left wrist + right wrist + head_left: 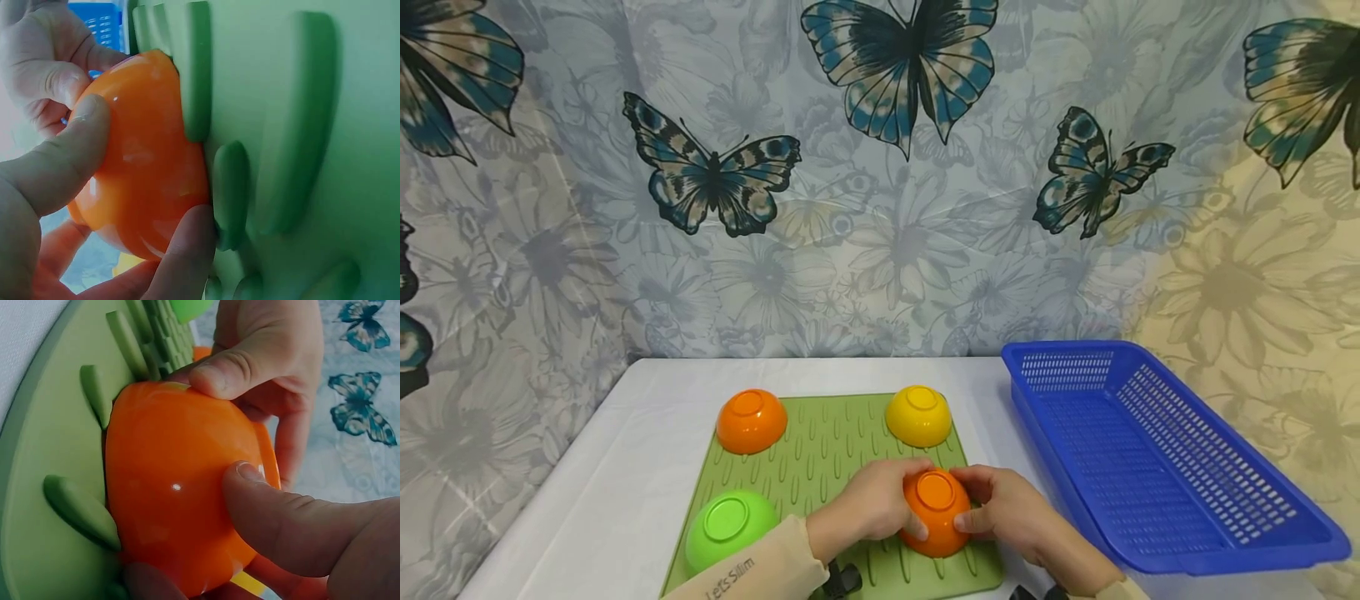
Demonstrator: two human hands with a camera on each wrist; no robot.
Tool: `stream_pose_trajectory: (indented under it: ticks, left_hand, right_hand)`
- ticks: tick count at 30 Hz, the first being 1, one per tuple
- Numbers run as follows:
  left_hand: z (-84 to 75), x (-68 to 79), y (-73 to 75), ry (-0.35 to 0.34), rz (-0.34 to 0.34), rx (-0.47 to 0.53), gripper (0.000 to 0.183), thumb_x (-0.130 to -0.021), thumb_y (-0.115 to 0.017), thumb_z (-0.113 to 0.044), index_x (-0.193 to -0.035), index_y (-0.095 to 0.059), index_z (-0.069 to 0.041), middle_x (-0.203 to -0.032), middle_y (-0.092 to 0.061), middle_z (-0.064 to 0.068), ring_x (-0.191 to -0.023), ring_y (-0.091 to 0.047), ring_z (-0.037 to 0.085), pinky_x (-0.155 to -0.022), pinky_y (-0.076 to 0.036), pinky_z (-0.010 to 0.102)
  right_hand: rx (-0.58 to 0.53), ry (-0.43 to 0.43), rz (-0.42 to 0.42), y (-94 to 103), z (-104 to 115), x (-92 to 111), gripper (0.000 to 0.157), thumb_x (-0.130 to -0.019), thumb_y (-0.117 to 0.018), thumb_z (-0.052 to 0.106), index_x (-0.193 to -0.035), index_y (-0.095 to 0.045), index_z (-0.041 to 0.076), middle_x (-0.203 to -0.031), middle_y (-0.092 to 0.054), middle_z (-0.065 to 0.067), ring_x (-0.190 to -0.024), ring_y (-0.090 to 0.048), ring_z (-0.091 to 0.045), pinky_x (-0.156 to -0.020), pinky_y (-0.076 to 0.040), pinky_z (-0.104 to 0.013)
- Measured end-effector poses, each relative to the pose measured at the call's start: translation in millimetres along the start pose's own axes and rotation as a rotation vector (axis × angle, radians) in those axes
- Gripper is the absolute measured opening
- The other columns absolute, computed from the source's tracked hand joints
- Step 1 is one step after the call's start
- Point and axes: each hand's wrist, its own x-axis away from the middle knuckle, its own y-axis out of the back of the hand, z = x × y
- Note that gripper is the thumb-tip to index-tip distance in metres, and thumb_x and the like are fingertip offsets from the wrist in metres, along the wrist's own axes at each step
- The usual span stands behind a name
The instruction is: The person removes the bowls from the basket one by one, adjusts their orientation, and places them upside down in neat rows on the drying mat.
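An orange bowl (937, 521) lies upside down at the near right corner of a green ridged mat (831, 429). My left hand (880, 500) grips its left side, thumb in front and fingers behind. From the right, my right hand (1007, 508) holds the same bowl, its thumb on the near side. In the left wrist view the bowl (140, 156) has its rim down at the mat's ridges, with both thumbs on its wall. The right wrist view shows the bowl (181, 481) between the two hands.
Three more overturned bowls sit on the mat: an orange one (751, 422) at far left, a yellow one (919, 416) at far right, a green one (730, 527) at near left. A blue perforated basket (1063, 492) stands right of the mat on the white table (587, 450).
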Motion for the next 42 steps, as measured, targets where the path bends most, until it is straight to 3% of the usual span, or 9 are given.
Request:
stream_pose_trajectory:
  ticks: [12,19,28,38,42]
  left_hand:
    - [2.5,-2.1,-6.5,0.011,-0.008,0.01,0.082,-0.061,-0.095,-0.018,-0.136,-0.063,-0.02,-0.132,-0.061,-0.008,-0.117,-0.057,0.02,-0.096,-0.046,0.044]
    - [3.3,1.3,-7.9,0.017,0.0,-0.004,0.082,-0.062,-0.095,-0.02,-0.137,-0.063,-0.021,-0.131,-0.062,-0.009,-0.116,-0.057,0.019,-0.095,-0.046,0.043]
    - [-1.3,3.1,-4.7,-0.008,-0.005,-0.027,0.082,-0.065,-0.094,-0.019,-0.139,-0.06,-0.021,-0.121,-0.066,-0.005,-0.102,-0.06,0.015,-0.087,-0.049,0.039]
    - [-1.5,2.7,-6.3,0.029,0.008,-0.024,0.08,-0.069,-0.091,-0.017,-0.142,-0.057,-0.021,-0.123,-0.065,-0.002,-0.103,-0.059,0.016,-0.087,-0.049,0.041]
    - [-4.9,6.4,-3.8,0.037,0.015,-0.106,0.083,-0.075,-0.087,-0.025,-0.149,-0.049,-0.02,-0.132,-0.06,0.006,-0.114,-0.057,0.022,-0.092,-0.048,0.045]
  right_hand:
    - [0.046,-0.011,-0.008,-0.6,-3,-4,0.065,-0.072,-0.083,-0.006,-0.131,-0.056,-0.007,-0.126,-0.061,-0.025,-0.117,-0.056,-0.039,-0.071,-0.058,-0.044]
    - [0.041,0.014,0.014,-1.8,-8,-1,0.066,-0.073,-0.084,-0.001,-0.132,-0.054,-0.008,-0.128,-0.06,-0.026,-0.12,-0.054,-0.043,-0.075,-0.058,-0.045]
    - [0.07,0.048,0.006,-0.6,-4,2,0.067,-0.074,-0.084,0.003,-0.134,-0.054,-0.006,-0.131,-0.057,-0.028,-0.123,-0.051,-0.045,-0.078,-0.057,-0.045]
    - [0.053,0.031,0.015,-2.2,-1,1,0.069,-0.077,-0.083,0.002,-0.138,-0.051,-0.007,-0.132,-0.056,-0.028,-0.122,-0.052,-0.044,-0.077,-0.057,-0.045]
    - [0.185,0.015,-0.055,-3.4,4,2,0.07,-0.078,-0.084,0.01,-0.141,-0.053,0.0,-0.134,-0.056,-0.025,-0.122,-0.052,-0.046,-0.08,-0.056,-0.05]
